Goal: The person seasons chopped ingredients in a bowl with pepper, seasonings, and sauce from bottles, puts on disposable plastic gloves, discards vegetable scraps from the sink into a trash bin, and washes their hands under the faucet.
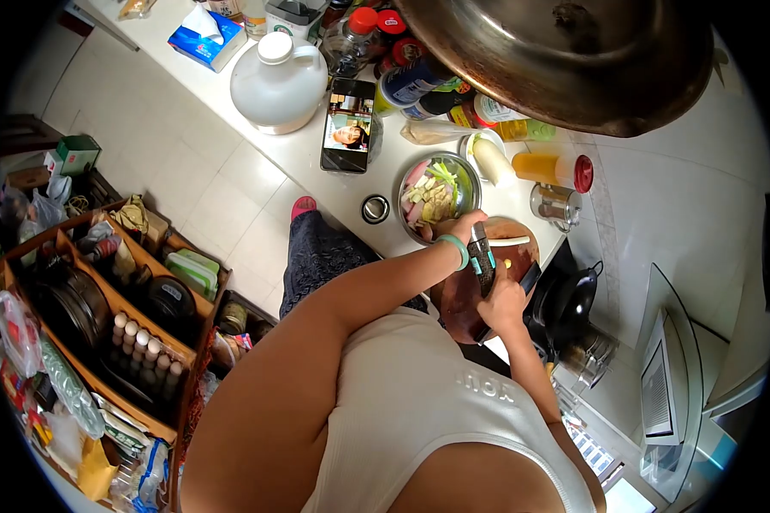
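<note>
A slim clear bottle of dark grains (pixel 482 259) with a turquoise label is held over the round wooden cutting board (pixel 464 308). My right hand (pixel 503 301) is closed around its lower end. My left hand (pixel 462 229), with a green bracelet at the wrist, is closed at the bottle's other end, beside the bowl; its fingertips are partly hidden. Beyond it, a steel bowl (pixel 405 181) holds pink pieces, pale slices and green strips. A long white piece (pixel 509 241) and a dark-handled knife (pixel 530 278) lie at the board.
A phone (pixel 346 126) and a metal ring (pixel 375 209) lie on the counter (pixel 304 158), near a large white jug (pixel 279 90). Jars and a plate with a pale vegetable (pixel 493 164) stand behind. A large pan (pixel 565 51) hangs overhead; a black wok (pixel 573 299) is at right.
</note>
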